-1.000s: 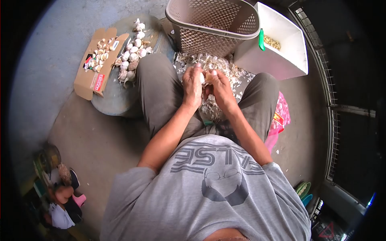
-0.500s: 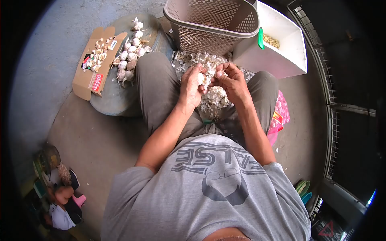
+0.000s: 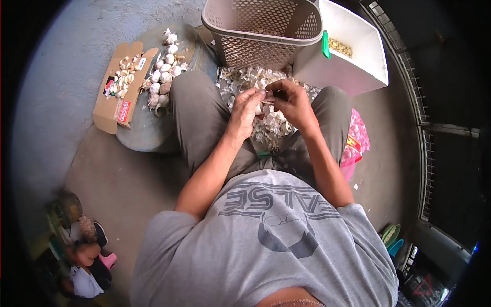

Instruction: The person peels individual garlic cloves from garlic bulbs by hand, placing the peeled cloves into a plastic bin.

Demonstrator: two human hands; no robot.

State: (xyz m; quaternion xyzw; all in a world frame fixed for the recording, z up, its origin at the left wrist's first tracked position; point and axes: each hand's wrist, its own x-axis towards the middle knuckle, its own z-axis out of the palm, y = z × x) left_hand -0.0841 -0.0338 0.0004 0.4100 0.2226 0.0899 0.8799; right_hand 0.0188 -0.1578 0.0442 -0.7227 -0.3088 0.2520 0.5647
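Observation:
Above a pile of papery garlic skins (image 3: 271, 130), my left hand (image 3: 245, 111) is closed round a pale piece of garlic (image 3: 259, 108), partly hidden by the fingers. Close beside it, my right hand (image 3: 292, 105) pinches at the same spot, its fingertips meeting those of my left hand. What the right fingertips hold is too small to make out. Whole garlic bulbs (image 3: 165, 77) lie on a round stool (image 3: 148, 138) left of my knee. Loose cloves (image 3: 124, 82) rest in an open cardboard box (image 3: 106, 110) there.
A perforated plastic basket (image 3: 250, 50) stands beyond the skins. Right of it, a white container (image 3: 337, 71) holds peeled cloves (image 3: 339, 47) and has a green-handled item (image 3: 326, 44) on its rim. A pink bag (image 3: 358, 135) lies by my right leg. Another person (image 3: 87, 256) is at the lower left.
My hands have come together, with the right fingertips now meeting the left ones. The loose skins between them no longer show. The view has shifted slightly.

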